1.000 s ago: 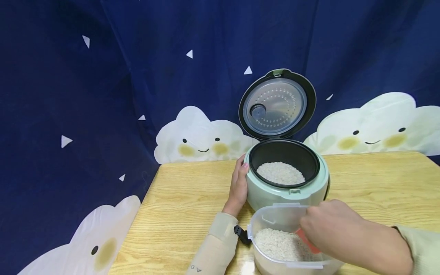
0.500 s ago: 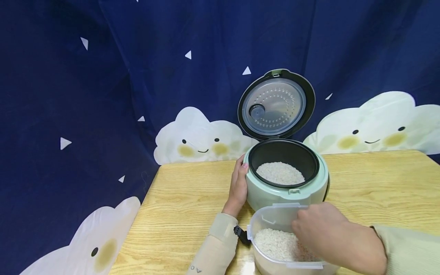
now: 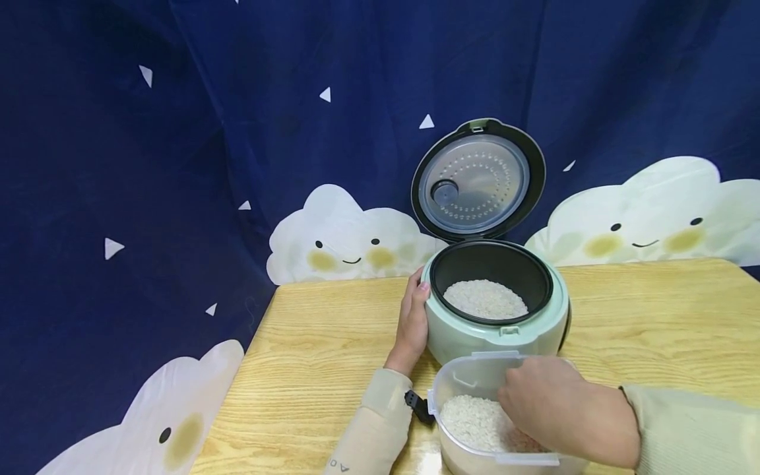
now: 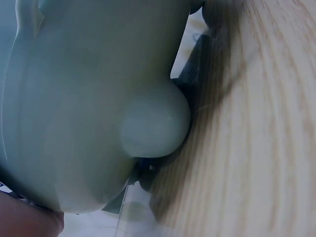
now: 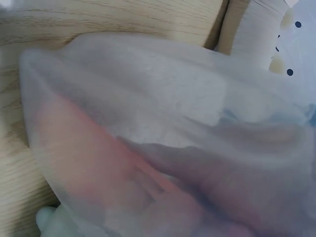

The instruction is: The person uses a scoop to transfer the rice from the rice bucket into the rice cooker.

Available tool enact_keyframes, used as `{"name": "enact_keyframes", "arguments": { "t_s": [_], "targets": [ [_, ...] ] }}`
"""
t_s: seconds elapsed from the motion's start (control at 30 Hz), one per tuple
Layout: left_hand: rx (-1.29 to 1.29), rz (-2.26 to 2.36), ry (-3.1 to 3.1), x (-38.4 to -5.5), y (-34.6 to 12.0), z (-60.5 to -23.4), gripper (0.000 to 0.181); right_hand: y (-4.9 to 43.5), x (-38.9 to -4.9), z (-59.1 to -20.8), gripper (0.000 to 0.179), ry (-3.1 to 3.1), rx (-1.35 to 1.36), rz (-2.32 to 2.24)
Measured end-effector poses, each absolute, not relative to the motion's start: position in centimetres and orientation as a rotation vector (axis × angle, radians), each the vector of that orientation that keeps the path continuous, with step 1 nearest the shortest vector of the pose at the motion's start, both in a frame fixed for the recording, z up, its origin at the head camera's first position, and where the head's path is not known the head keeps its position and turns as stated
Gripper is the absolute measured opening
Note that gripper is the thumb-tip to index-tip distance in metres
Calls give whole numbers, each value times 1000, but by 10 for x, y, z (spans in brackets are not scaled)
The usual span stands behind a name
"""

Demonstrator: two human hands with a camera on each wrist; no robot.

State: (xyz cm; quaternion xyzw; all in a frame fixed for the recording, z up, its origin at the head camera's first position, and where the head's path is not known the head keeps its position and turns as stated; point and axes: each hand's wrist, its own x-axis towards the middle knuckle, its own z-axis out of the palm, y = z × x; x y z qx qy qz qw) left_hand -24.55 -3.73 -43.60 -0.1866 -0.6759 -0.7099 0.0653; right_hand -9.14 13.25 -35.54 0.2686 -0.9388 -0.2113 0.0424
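In the head view a mint-green rice cooker (image 3: 469,338) stands with its lid (image 3: 477,178) raised. White rice (image 3: 483,299) lies in its black inner pot (image 3: 505,260). My left hand (image 3: 412,323) rests against the cooker's left side. In front of the cooker is a translucent plastic bin (image 3: 460,376) holding more rice (image 3: 472,422). My right hand (image 3: 543,402) reaches into the bin with fingers curled. Through the cloudy bin wall, the right wrist view shows a red scoop (image 5: 79,153) in that hand; the head view hides it behind the hand.
Both the cooker and the bin stand on a wooden table (image 3: 326,343). A black wrist strap piece (image 3: 419,406) sits beside the bin's left rim. Behind the table hangs a dark blue curtain (image 3: 332,145) with cloud faces.
My right hand has moved left and deeper into the bin, and the red scoop has gone out of sight in the head view. The left hand and cooker stay put.
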Motion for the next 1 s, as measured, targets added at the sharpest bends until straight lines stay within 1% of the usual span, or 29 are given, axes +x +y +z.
{"name": "enact_keyframes", "arguments": {
  "t_s": [0.4, 0.63, 0.8, 1.0],
  "targets": [
    [-565, -2139, -2048, -245, -38, -436, 57, 135, -96, -358, 30, -2968, 877, -606],
    [-580, -2128, -2042, -246, -38, -435, 55, 136, -99, -355, 35, -3052, 878, -518],
    [-580, -2131, -2045, -246, -37, -435, 56, 136, -98, -351, 34, -3083, 918, -480],
    [-579, -2132, -2047, -246, -37, -435, 56, 137, -99, -348, 40, -3118, 931, -402]
  ]
}}
